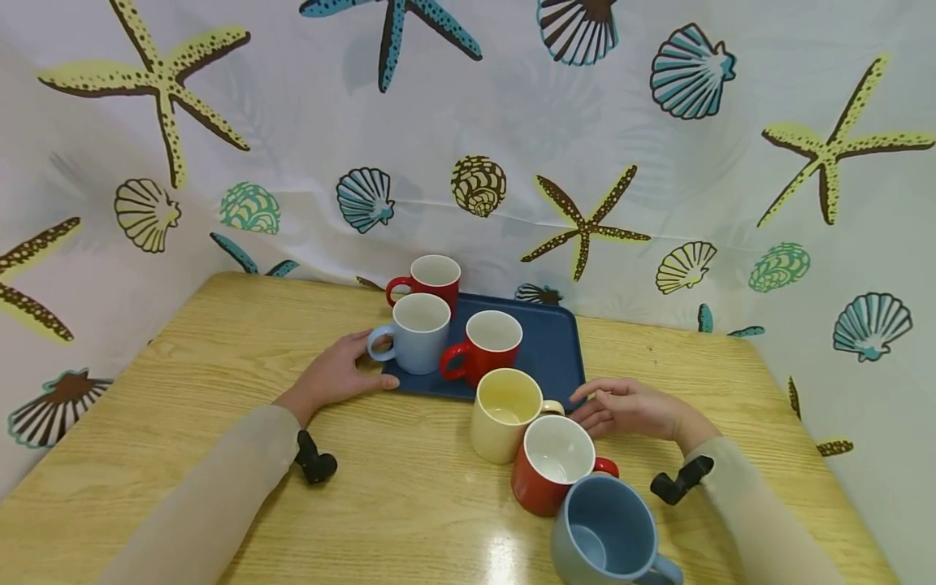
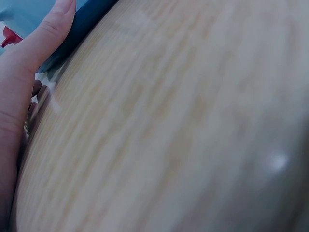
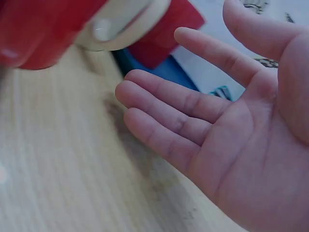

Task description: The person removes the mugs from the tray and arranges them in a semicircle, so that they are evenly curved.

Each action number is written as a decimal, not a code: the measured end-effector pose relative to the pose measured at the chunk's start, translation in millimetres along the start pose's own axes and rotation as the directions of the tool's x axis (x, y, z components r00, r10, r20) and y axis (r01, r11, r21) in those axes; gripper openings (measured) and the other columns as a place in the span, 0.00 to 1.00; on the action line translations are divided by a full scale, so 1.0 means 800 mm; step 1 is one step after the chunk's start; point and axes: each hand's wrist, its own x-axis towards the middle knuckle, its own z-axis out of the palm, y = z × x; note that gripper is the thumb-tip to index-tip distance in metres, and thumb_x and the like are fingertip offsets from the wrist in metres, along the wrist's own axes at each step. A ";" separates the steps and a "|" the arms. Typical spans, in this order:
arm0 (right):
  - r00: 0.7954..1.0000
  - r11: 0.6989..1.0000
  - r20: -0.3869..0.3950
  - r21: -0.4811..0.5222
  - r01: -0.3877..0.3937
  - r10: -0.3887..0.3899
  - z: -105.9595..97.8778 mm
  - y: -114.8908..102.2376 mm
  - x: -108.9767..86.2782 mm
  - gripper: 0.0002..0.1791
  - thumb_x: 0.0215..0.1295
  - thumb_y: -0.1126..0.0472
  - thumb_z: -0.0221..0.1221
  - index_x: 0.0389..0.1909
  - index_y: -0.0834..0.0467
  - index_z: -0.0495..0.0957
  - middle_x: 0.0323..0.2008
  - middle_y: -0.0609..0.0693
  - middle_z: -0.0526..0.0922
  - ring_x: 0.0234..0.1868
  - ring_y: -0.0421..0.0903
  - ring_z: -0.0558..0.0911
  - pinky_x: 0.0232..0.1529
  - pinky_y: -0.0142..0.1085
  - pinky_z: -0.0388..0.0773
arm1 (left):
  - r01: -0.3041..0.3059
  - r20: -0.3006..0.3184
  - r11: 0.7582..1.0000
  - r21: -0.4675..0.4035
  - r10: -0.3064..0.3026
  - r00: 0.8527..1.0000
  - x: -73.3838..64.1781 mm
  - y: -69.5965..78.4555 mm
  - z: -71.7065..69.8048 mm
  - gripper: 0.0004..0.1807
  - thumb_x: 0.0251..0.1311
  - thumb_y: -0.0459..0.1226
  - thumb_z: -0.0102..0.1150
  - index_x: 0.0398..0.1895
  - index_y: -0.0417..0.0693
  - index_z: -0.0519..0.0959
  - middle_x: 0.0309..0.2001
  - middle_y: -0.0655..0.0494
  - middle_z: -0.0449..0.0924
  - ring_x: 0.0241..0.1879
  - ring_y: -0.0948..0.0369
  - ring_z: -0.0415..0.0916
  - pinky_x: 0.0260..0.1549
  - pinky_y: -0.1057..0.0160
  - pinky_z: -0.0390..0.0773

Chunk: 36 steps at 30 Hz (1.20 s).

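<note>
My left hand (image 1: 340, 370) lies at the left end of the dark blue tray (image 1: 556, 341), its straight thumb at the near corner beside the light blue mug (image 1: 422, 345). In the left wrist view the thumb (image 2: 50, 31) overlaps the tray rim; the other fingers are mostly hidden. A red mug (image 1: 497, 349) and another red mug (image 1: 442, 280) stand on the tray too. My right hand (image 1: 632, 410) is spread palm-inward, holding nothing, its fingertips close to the handle of the pale yellow mug (image 1: 493, 422). In the right wrist view its fingers (image 3: 164, 130) extend toward the mugs.
In front of the tray, the yellow mug, a red mug (image 1: 537, 479) and a grey-blue mug (image 1: 592, 544) stand in a diagonal row on the wooden table (image 1: 380, 496). A white curtain (image 1: 439, 114) printed with shells and starfish hangs behind the table and along its sides.
</note>
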 end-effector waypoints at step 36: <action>0.765 0.571 -0.595 -0.727 -0.381 -0.247 0.006 0.032 0.020 0.35 0.56 0.46 0.64 0.63 0.54 0.67 0.68 0.61 0.55 0.66 0.64 0.52 0.58 0.64 0.54 | 0.020 0.006 1.000 0.013 -0.020 1.000 -0.001 0.000 0.000 0.49 0.41 0.68 0.60 0.66 0.54 0.65 0.66 0.49 0.62 0.63 0.47 0.58 0.58 0.43 0.60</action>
